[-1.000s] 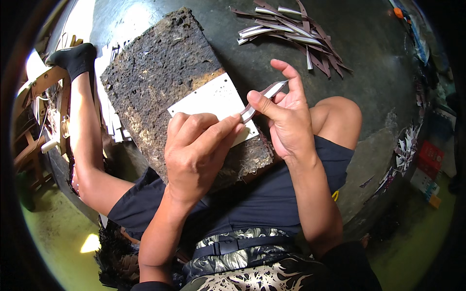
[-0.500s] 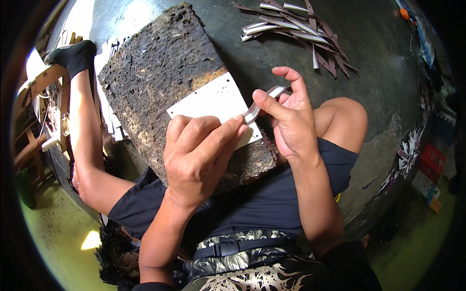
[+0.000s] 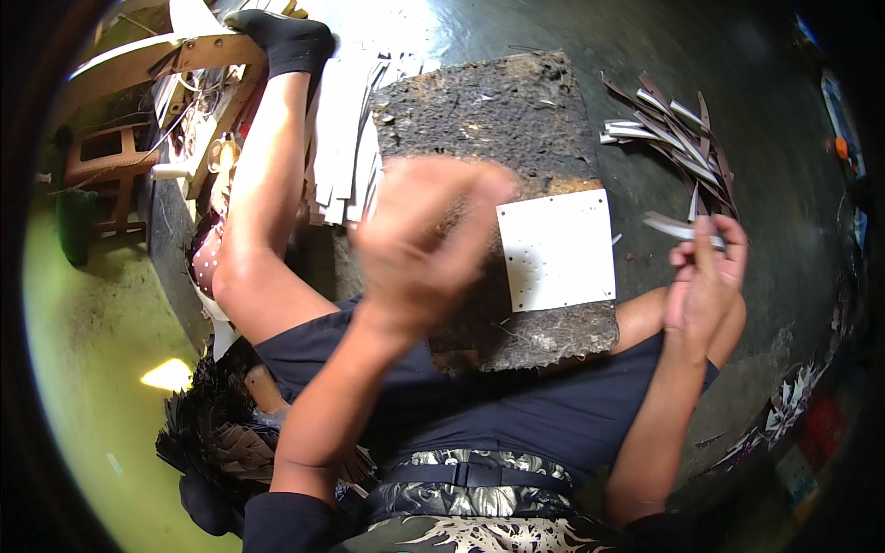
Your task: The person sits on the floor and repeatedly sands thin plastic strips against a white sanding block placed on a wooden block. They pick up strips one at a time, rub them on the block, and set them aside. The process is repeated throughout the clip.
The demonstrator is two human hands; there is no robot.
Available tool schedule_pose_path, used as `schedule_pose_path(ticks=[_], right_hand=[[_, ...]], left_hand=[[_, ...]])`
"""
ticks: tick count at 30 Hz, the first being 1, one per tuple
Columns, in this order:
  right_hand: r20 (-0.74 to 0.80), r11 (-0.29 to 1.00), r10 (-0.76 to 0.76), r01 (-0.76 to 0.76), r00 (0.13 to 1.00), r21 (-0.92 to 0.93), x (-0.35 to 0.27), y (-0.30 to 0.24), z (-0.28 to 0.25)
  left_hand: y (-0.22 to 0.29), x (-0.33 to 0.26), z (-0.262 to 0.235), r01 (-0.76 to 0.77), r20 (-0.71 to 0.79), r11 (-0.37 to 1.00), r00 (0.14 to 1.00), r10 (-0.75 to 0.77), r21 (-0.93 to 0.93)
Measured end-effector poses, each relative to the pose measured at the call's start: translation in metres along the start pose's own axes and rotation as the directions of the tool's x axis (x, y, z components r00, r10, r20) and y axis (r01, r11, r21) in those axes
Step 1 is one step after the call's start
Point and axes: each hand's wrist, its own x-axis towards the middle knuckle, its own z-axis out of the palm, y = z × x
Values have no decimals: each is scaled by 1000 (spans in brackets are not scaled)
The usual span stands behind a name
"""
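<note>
Pale and thin, the strip [image 3: 680, 228] pinched in the right hand [image 3: 702, 276] is the thing in hand: a narrow sliver, light at one face, darker toward its tip, sitting at about three o'clock in the head view. The right hand's fingers are closed together on its near end, thumb and forefinger clamped across the flat faces, while the free end pokes out toward ten o'clock. It looks nearly weightless and springy, likely to bend or crease rather than break; a pinch near one end, flat side to the pads, seems the sound grip, since the edges look thin enough to slip or cut.

At centre, the left hand [image 3: 419, 241] is a blur above the dark rough slab [image 3: 479, 115]; I cannot tell whether it is spread or closed, and nothing shows in it. Just right of it, a white square card [image 3: 558, 249] dotted with small holes lies flat on the slab's near right part. At one o'clock, a loose heap of similar strips [image 3: 668, 138], brown and pale, rests on the dark floor [image 3: 765, 101], apart from the held one. At eleven o'clock, a fan of white slats [image 3: 343, 138] lies beside the person's bare leg [image 3: 263, 184].
</note>
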Motion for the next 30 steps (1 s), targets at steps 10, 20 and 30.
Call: schedule_pose_path(ticks=[10,20,30], right_hand=[[-68,980,13,-26,998,-198,96,-36,15],[86,814,127,-54,988,-578,67,-5,8],[208,788,171,-6,963,-616,57,-2,14]], left_hand=[[-241,80,-56,342,-39,717,914,-403,608],[-229,80,-49,257,-14,582,921,-389,772],[-246,75,-54,147,-102,849,989,-111,508]])
